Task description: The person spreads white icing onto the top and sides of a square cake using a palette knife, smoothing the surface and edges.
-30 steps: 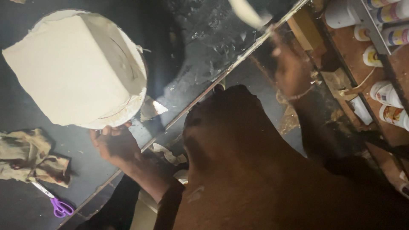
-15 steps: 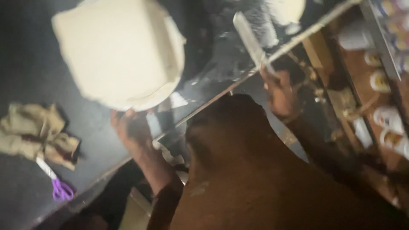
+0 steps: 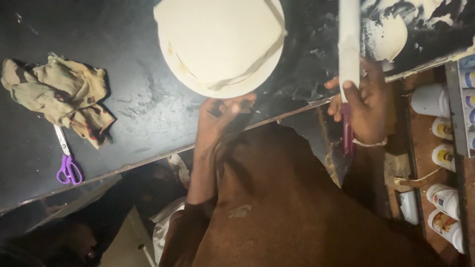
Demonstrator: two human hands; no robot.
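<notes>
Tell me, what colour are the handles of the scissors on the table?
Purple; the scissors show clearly in the head view.

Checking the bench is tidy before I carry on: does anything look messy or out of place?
Yes. White smears and splatter cover the black table at upper right, by the right hand. A crumpled, stained rag lies at left, partly over the purple-handled scissors.

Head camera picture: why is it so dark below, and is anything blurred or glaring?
Head view: light falls on the pale round piece and the black table, which shows glare streaks; the person's dark top below sits in shadow; the broad blade in the right hand is slightly soft; the left hand and purple-handled scissors read sharp.
</notes>
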